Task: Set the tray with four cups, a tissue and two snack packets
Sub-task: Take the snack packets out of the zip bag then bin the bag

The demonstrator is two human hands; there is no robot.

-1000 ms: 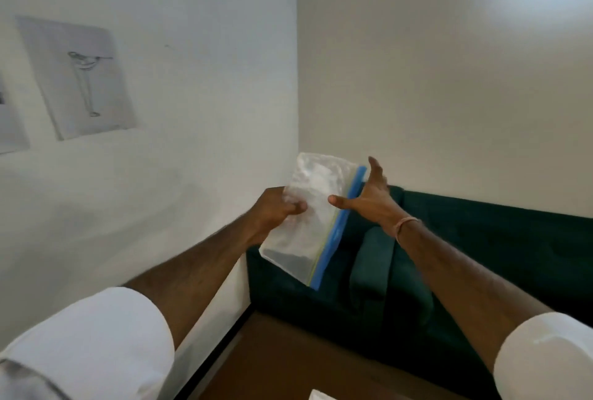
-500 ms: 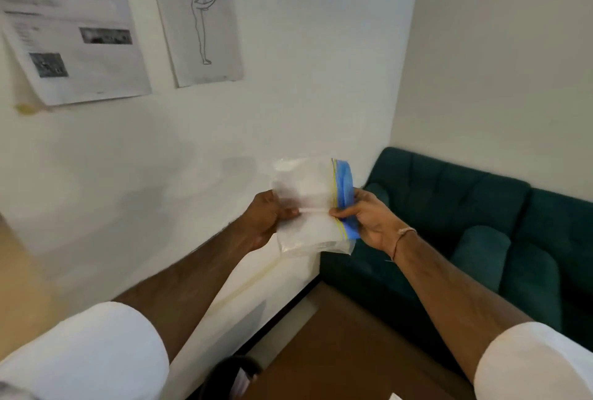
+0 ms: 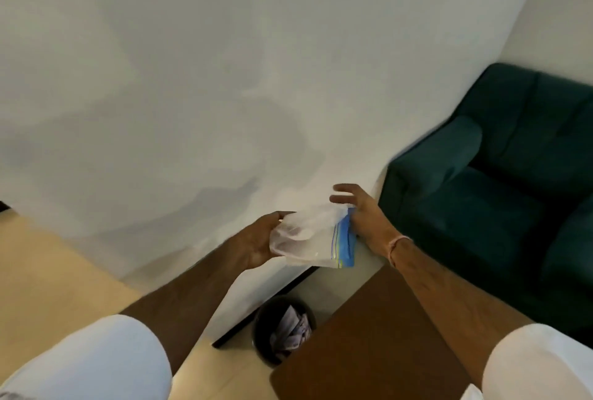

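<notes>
A clear plastic zip bag [image 3: 308,236] with a blue and yellow seal strip hangs in the air before a white wall, crumpled. My left hand [image 3: 260,240] grips its left side. My right hand [image 3: 362,213] is at the blue strip end, fingers spread, thumb side behind the bag; whether it still holds the bag is unclear. No tray, cups, tissue or snack packets are in view.
A dark bin [image 3: 284,330] with crumpled paper stands on the floor below the bag, next to the wall. A brown table [image 3: 362,348] fills the lower middle right. A dark green sofa [image 3: 500,194] sits on the right.
The view has swung down and left. Both hands have lowered the bag toward the bin area. My right hand's fingers have spread apart from a pinch on the blue strip.
</notes>
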